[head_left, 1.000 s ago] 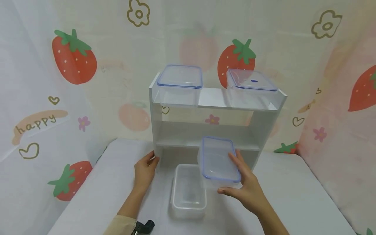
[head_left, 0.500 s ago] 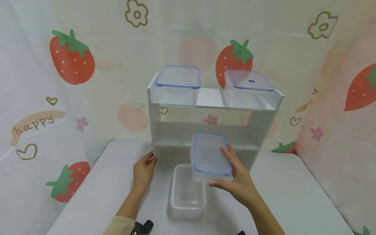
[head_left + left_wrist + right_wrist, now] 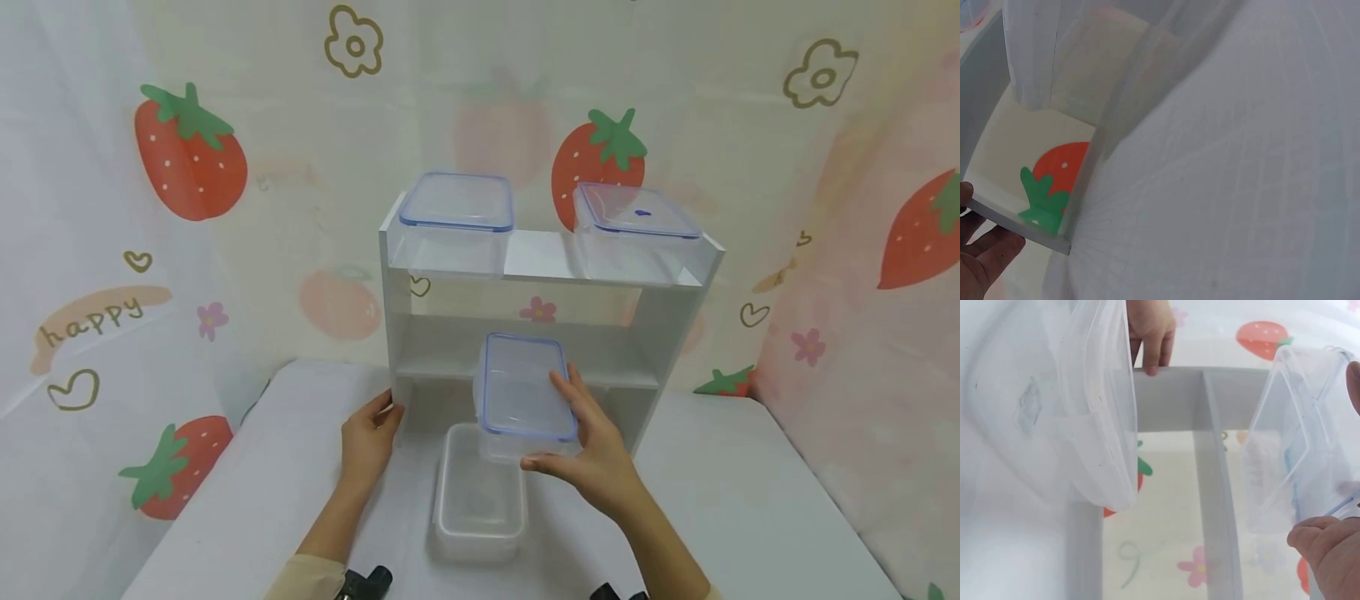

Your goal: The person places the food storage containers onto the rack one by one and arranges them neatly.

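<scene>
My right hand (image 3: 596, 458) holds a clear plastic food container with a blue-rimmed lid (image 3: 525, 387), thumb at its near side and fingers along its right edge. The container is raised in front of the white shelf unit (image 3: 450, 354), close to its middle board. In the right wrist view, the container's clear underside (image 3: 1279, 456) faces the camera. My left hand (image 3: 369, 442) grips the shelf's left side panel low down; in the left wrist view, the thumb and fingers (image 3: 1000, 250) lie on either side of the panel edge.
A second clear container (image 3: 480, 492) rests on the white table, partly behind the held one. On the top board stand two blue-lidded containers, one at left (image 3: 457, 204) and one at right (image 3: 637, 212). A strawberry-print curtain (image 3: 300, 167) hangs behind.
My right hand has moved the held container left and slightly up, nearer the middle board. My left hand keeps its grip on the shelf panel.
</scene>
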